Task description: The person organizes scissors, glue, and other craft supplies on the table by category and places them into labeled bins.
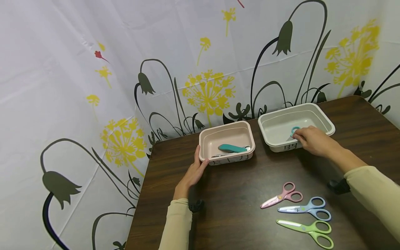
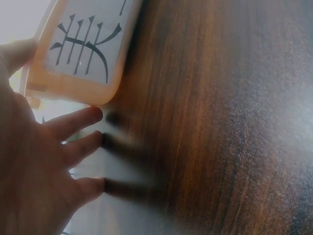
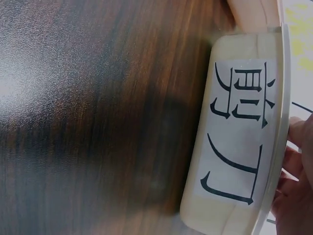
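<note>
My left hand (image 1: 193,173) rests against the front left corner of a pink bin (image 1: 226,128), fingers spread, thumb at its rim. Inside that bin lie a teal curved tool (image 1: 232,148) and a thin item with fine markings (image 1: 222,154). Over the front of a pale grey bin (image 1: 307,111), my right hand (image 1: 315,140) pinches small scissors with turquoise handles (image 1: 295,129), blades pointing down into the bin. In the right wrist view the scissors are hidden behind the bin wall, which bears a label (image 3: 237,127) with black characters.
Pink scissors (image 1: 282,196), blue scissors (image 1: 306,208) and green scissors (image 1: 307,229) lie on the brown table (image 1: 231,215) in front of the right arm. A white curtain (image 1: 175,31) with flower prints hangs behind the table.
</note>
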`<state>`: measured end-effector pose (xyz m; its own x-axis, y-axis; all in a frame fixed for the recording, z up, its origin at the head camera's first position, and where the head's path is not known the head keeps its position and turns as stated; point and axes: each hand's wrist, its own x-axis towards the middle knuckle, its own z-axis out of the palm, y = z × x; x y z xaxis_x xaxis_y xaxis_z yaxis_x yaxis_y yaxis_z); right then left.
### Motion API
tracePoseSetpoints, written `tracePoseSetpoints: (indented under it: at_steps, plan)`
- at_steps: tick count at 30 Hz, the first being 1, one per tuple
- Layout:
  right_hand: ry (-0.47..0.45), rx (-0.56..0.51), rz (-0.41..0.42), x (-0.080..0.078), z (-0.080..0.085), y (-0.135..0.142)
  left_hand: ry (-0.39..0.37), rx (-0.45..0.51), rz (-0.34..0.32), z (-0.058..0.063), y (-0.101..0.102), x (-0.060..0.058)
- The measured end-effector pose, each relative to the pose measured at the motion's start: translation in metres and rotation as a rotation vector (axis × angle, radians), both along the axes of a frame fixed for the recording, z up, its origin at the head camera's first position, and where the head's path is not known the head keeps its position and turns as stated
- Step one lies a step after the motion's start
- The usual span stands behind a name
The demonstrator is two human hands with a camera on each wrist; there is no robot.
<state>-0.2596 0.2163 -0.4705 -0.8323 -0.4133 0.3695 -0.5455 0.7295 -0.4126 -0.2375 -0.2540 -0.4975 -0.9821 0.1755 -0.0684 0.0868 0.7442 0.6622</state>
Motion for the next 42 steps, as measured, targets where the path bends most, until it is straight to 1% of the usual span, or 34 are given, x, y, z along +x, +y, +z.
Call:
tracePoseSetpoints:
  at_steps: [5,12,15,19,22,24,26,28,30,32,35,38,42]
  plan:
    - [0.005,0.007,-0.002,0.001,0.0,0.001,-0.004,0.003,0.001,-0.001,0.0,-0.001]
    - [0.059,0.003,-0.022,0.01,0.007,0.001,0.002,0.008,0.001,-0.001,-0.001,-0.002]
    - [0.134,0.012,-0.005,0.016,0.011,-0.002,-0.002,0.005,0.004,-0.001,-0.002,-0.001]
    - [0.301,-0.005,0.056,0.029,0.015,-0.01,-0.007,0.003,0.009,-0.001,-0.002,-0.001]
    - [0.365,-0.016,0.109,0.045,0.017,-0.017,-0.005,0.002,0.009,-0.001,-0.002,-0.001]
    - [0.365,-0.008,0.137,0.058,0.015,-0.021,-0.004,-0.003,0.008,-0.001,-0.002,-0.001]
    - [0.345,0.013,0.156,0.074,0.01,-0.024,-0.002,0.002,0.005,-0.001,-0.001,-0.001]
    - [0.313,0.041,0.174,0.091,0.001,-0.026,-0.002,0.002,0.001,-0.001,-0.001,-0.002]
    - [0.281,0.057,0.202,0.109,-0.011,-0.029,-0.004,0.001,-0.001,-0.001,-0.001,-0.002]
    - [0.253,0.057,0.235,0.127,-0.024,-0.031,-0.006,-0.004,0.0,-0.001,-0.001,-0.002]
    - [0.247,0.033,0.258,0.151,-0.041,-0.035,-0.009,-0.004,0.002,-0.002,-0.001,-0.001]
    - [0.262,0.001,0.257,0.17,-0.052,-0.037,-0.006,-0.002,0.001,-0.001,-0.001,-0.001]
    - [0.268,-0.018,0.264,0.187,-0.061,-0.038,-0.005,0.006,0.003,0.0,0.0,-0.001]
